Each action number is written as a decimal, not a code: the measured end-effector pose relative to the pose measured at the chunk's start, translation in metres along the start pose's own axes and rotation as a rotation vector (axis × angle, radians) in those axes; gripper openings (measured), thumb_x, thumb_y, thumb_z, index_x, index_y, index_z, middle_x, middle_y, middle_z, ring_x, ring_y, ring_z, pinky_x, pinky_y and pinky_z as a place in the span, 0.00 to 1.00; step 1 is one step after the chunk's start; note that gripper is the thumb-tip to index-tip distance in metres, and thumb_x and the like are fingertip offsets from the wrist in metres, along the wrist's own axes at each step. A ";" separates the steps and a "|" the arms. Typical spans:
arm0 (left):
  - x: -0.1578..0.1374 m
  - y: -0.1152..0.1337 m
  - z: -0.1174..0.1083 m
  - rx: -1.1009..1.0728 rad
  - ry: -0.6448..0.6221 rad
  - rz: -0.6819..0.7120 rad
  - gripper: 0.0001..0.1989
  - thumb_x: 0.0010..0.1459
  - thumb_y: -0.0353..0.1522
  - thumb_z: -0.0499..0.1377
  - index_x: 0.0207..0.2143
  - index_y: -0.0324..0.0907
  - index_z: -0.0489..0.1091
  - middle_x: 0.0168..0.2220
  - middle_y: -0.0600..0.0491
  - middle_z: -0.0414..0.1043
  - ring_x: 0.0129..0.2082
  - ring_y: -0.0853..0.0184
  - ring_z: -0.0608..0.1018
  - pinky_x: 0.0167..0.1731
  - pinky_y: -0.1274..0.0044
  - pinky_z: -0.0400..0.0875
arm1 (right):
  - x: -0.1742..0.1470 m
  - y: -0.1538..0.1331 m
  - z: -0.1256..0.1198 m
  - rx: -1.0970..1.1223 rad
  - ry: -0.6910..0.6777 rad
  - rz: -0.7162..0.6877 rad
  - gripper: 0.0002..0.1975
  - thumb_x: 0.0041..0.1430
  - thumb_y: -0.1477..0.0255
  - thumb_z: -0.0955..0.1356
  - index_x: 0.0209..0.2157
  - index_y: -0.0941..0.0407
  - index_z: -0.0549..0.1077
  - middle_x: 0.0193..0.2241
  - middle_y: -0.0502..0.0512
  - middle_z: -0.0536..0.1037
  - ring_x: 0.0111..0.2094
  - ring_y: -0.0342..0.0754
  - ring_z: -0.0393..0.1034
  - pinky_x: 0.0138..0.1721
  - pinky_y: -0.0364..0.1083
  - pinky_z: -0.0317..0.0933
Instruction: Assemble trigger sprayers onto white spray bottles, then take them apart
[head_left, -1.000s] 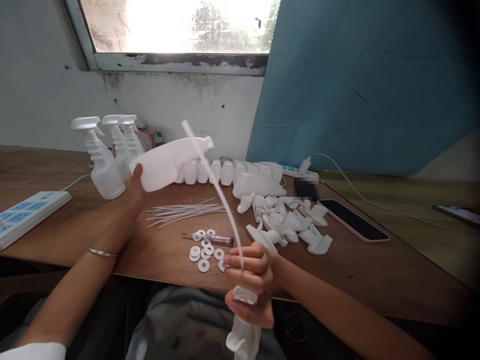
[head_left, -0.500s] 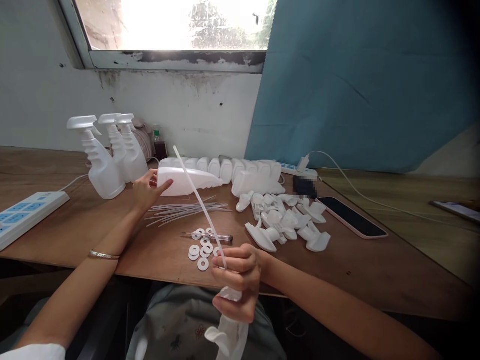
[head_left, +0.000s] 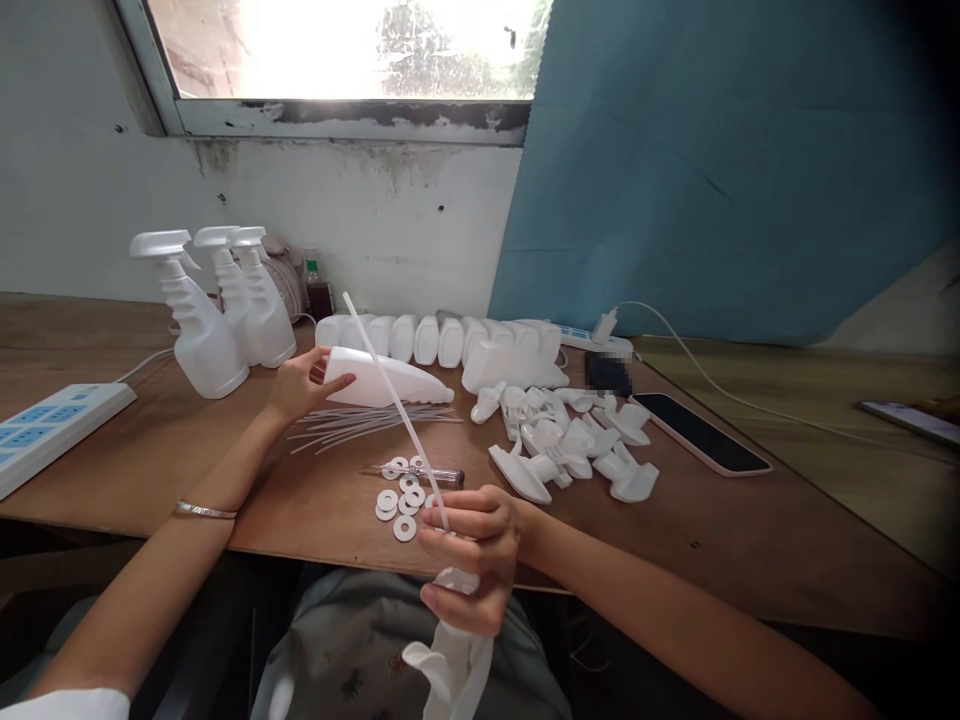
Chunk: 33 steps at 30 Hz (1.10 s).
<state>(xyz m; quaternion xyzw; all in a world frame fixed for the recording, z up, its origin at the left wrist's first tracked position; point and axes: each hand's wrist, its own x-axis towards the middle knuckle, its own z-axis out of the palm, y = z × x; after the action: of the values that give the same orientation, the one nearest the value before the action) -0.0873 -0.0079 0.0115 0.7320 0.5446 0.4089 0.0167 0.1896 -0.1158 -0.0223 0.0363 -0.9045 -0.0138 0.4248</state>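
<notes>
My left hand (head_left: 304, 385) grips the base of a white plastic bottle (head_left: 386, 377), which lies sideways with its neck toward the right. Below it are several thin clear tubes (head_left: 360, 425). Near the table's front edge, my right hand (head_left: 476, 560) is closed around a white spray trigger head (head_left: 454, 660), held upside down over my lap. A long translucent tube (head_left: 394, 405) rises from that head and leans up to the left, crossing in front of the bottle. Flat white washers (head_left: 405, 528) and a small screwdriver (head_left: 442, 476) lie just beyond my right hand.
Three bottles with spray heads (head_left: 206, 340) stand at the left, by a power strip (head_left: 60, 430). A row of white bottles (head_left: 427, 340) lies along the back. Loose trigger heads (head_left: 574, 440) are piled right of centre, beside a phone (head_left: 705, 435).
My left hand has drawn the bottle away from the row at the back, slightly nearer and to the right. My right hand and the spray head have barely shifted.
</notes>
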 end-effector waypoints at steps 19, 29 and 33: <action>0.012 -0.010 0.029 0.018 0.048 -0.126 0.28 0.48 0.49 0.54 0.42 0.35 0.64 0.38 0.44 0.65 0.36 0.61 0.72 0.40 0.69 0.67 | 0.008 -0.002 -0.001 -0.245 0.160 -0.157 0.08 0.45 0.62 0.68 0.31 0.41 0.69 0.30 0.38 0.76 0.33 0.37 0.71 0.34 0.37 0.69; 0.029 0.013 0.046 0.152 -0.081 -0.149 0.29 0.51 0.48 0.52 0.48 0.37 0.61 0.45 0.42 0.66 0.41 0.57 0.72 0.41 0.68 0.66 | 0.008 -0.001 0.004 -0.478 0.249 -0.367 0.10 0.48 0.65 0.65 0.35 0.47 0.63 0.33 0.47 0.72 0.38 0.41 0.68 0.42 0.42 0.66; 0.034 0.013 0.050 0.131 -0.095 -0.119 0.28 0.51 0.45 0.53 0.50 0.36 0.59 0.44 0.41 0.67 0.41 0.57 0.72 0.40 0.67 0.67 | 0.008 -0.001 0.001 -0.467 0.183 -0.387 0.11 0.47 0.64 0.66 0.35 0.47 0.65 0.33 0.48 0.72 0.38 0.42 0.67 0.41 0.43 0.66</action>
<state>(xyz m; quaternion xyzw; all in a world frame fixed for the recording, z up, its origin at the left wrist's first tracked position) -0.0438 0.0356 0.0037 0.7166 0.6111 0.3356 0.0190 0.1836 -0.1175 -0.0168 0.1104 -0.8111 -0.2982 0.4909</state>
